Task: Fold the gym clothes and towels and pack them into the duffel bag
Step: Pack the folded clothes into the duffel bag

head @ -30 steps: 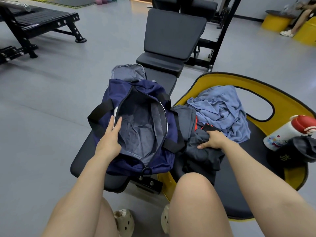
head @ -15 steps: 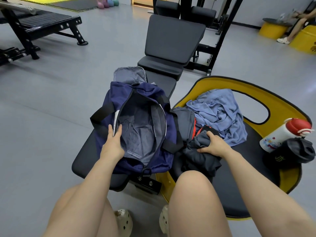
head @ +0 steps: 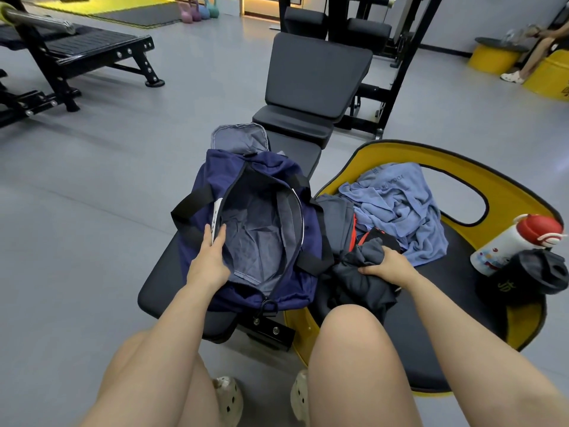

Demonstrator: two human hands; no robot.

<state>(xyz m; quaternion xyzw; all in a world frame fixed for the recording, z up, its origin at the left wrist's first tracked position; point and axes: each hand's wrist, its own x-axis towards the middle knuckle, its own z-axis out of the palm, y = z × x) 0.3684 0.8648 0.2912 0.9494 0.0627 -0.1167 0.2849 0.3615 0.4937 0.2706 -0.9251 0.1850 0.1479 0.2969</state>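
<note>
A navy duffel bag [head: 197, 260] lies unzipped on a black bench, its grey lining showing and nothing visible inside. My left hand [head: 209, 257] holds the left rim of the opening, fingers straight along the edge. To its right, on a yellow-rimmed seat [head: 508, 192], my right hand [head: 386, 266] grips a bunched dark grey garment [head: 360, 285]. A dark item with red trim [head: 351, 223] lies just beyond it. A crumpled light blue towel [head: 397, 208] sits further back.
A white bottle with a red cap [head: 511, 245] and a black cap [head: 532, 275] lie on the seat's right side. An incline bench [head: 314, 75] stands ahead, another bench [head: 77, 53] at far left. A person's legs [head: 535, 53] show at far right.
My right hand has closed on the dark grey garment and bunched it up off the seat. My left hand slid slightly along the bag's rim. The camera tilted up a little.
</note>
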